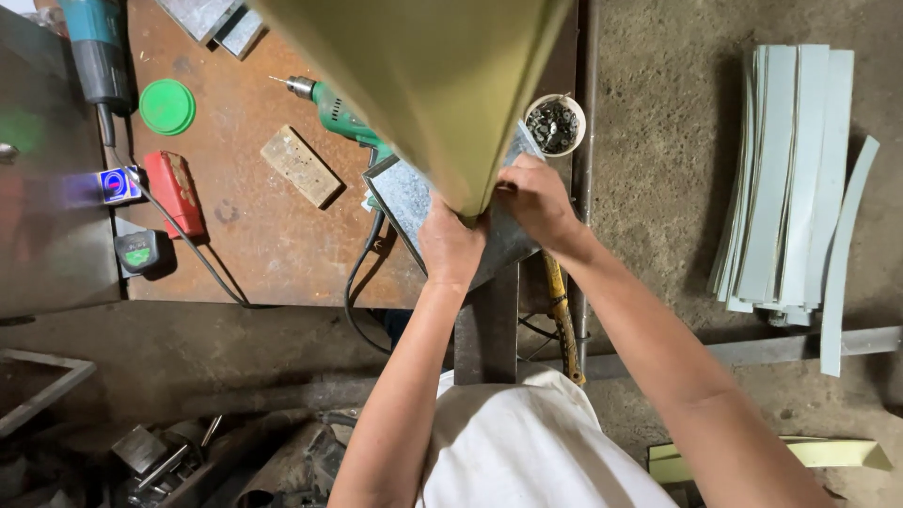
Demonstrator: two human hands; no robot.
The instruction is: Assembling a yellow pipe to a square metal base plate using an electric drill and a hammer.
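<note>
The step in hand looks like fitting the lower end of a long olive-green strip (442,85) against a grey metal sheet (404,193) that lies at the right edge of the rusty workbench (254,235). The strip rises steeply toward the camera, so its upper part fills the top of the view and only its narrow lower tip, just above the hands, can be placed with any care. The sheet sits tilted, one corner pointing to the near side, partly under both hands.

The left hand (450,246) is curled, knuckles up, pressed on the sheet right at the strip's tip. The right hand (536,202) is closed in a pinch on the tip from the right side, fingers bent tight. The two hands touch each other there. Whether the left fingers actually grip the strip or only brace the sheet is hard to tell, since the strip hides them.

By my judgement, the next move calls for a steady hold with one hand while the other adjusts the tip, because the strip is long and would swing.

Just left of the sheet lies a green drill (339,113), bit pointing left. A white cup of small metal bits (555,124) stands just beyond the right hand. Further right, on the floor, lies a stack of pale strips (790,179).
</note>
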